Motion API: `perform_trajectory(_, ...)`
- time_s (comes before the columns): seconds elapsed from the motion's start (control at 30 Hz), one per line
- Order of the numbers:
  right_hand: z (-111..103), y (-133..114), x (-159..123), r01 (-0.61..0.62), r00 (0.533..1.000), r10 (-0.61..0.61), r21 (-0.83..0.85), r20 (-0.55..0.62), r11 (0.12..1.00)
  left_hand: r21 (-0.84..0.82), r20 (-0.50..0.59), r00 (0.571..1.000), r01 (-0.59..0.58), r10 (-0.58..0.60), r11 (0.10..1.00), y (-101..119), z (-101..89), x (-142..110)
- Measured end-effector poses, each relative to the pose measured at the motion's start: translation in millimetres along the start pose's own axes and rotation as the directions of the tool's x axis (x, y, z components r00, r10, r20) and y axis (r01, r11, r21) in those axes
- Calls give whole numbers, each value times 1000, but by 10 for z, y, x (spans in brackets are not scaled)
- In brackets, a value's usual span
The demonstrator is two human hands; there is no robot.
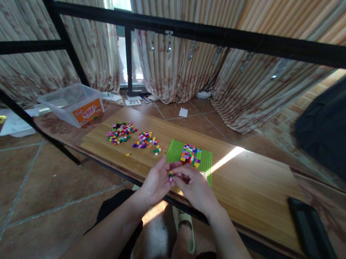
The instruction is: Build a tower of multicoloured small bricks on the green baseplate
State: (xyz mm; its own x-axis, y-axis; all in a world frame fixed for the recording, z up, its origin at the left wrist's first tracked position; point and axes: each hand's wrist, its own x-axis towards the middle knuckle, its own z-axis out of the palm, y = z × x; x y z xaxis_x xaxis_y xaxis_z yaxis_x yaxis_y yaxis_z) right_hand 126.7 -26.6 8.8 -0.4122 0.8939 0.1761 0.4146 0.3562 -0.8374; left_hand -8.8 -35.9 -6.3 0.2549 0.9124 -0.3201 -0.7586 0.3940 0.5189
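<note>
Green board (175, 149) part-covered by set bricks (191, 155), margins bare; loose bricks (121, 133) left of it. Near it, left hand (155, 183) spread under small bricks (171, 176); right hand (198, 189) fingers bent close, pinch unclear.

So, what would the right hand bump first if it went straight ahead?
Probably the little bricks at the left hand, then its palm, though depth is hard to judge.

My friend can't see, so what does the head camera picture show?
A left hand cups tiny colourful bricks with the right hand beside them at a wooden board. On it are a green studded plate bearing a brick patch and, further left, loose brick piles.
</note>
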Motion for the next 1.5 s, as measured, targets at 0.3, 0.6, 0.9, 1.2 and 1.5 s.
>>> perform_trajectory(0.3,73,101,13,126,991,-135,-293,-11,948,50,69,996,57,-61,997,28,29,-30)
perform_trajectory(0.6,79,86,16,-58,983,43,-81,-178,995,40,-91,996,28,-24,999,-69,-62,25)
perform_trajectory(0.9,23,103,26,14,976,-15,-7,-217,1000,66,-73,997,-20,25,998,-50,-83,22)
perform_trajectory(1.2,16,139,29,-9,981,52,226,-187,974,-31,-12,998,64,-64,997,18,-72,-15)
perform_trajectory(1.5,-5,48,31,-1,985,81,457,-154,889,2,89,989,119,-118,993,46,-64,-61)
